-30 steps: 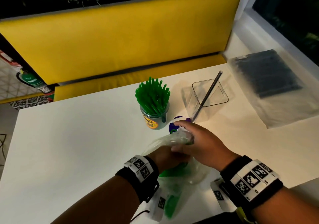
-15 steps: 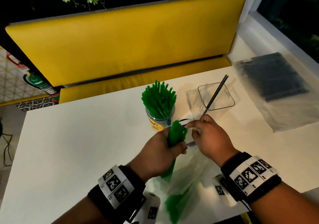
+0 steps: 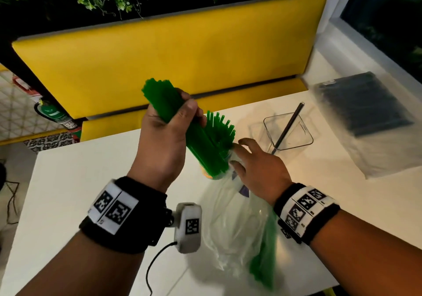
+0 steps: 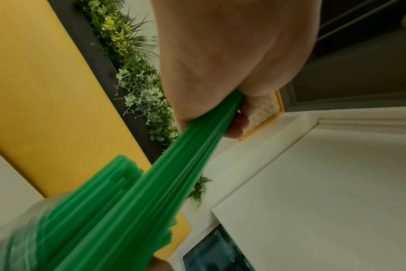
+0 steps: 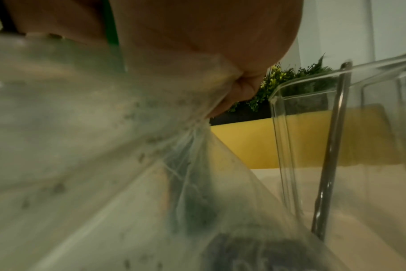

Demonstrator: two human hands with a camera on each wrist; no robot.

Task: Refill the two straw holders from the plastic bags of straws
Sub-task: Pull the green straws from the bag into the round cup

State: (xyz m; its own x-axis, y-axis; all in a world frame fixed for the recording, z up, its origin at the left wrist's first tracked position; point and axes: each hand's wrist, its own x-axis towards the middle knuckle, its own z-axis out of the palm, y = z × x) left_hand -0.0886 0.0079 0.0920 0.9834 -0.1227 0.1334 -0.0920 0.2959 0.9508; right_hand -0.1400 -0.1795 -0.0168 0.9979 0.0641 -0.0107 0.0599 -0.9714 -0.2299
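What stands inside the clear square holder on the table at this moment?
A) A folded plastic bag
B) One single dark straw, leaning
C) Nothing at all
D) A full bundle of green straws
B: the clear square holder has just one dark straw leaning in it, while the green straws are gripped in the left hand over the other holder.
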